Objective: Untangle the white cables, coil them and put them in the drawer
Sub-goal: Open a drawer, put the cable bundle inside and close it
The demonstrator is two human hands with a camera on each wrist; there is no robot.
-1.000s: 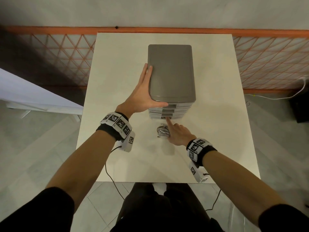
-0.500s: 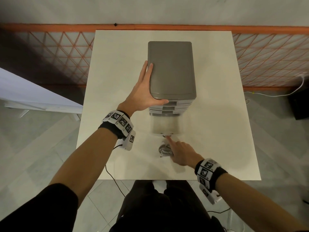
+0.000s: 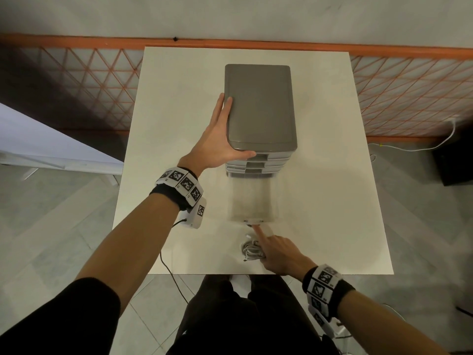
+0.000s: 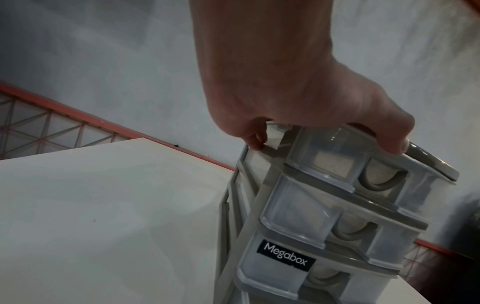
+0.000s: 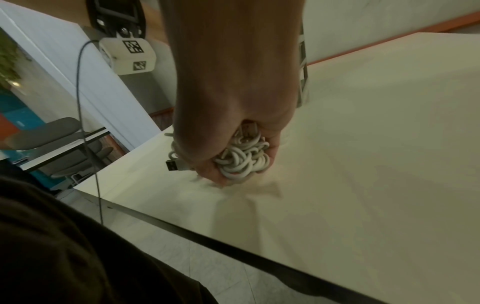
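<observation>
a pale square surface (image 3: 320,201) stands against a grey wall with an orange rail and lattice along its foot; grey tiled floor lies on both sides, a white panel slants off to the left and a dark box sits on the floor at the right. a grey drawer unit (image 3: 259,106) stands toward the far middle, with bare surface on either side of it. its lowest drawer (image 3: 252,203) is pulled out toward the near edge. the left hand (image 3: 217,147) lies along the unit's left side, fingers straight on the top and thumb hooked over the front corner. the right hand (image 3: 279,254) is near the front edge, index finger stretched to the drawer's handle while the other fingers curl round the coiled cables (image 3: 252,249), held just above the surface in front of the drawer. a usb plug (image 5: 172,164) sticks out of the fist.
</observation>
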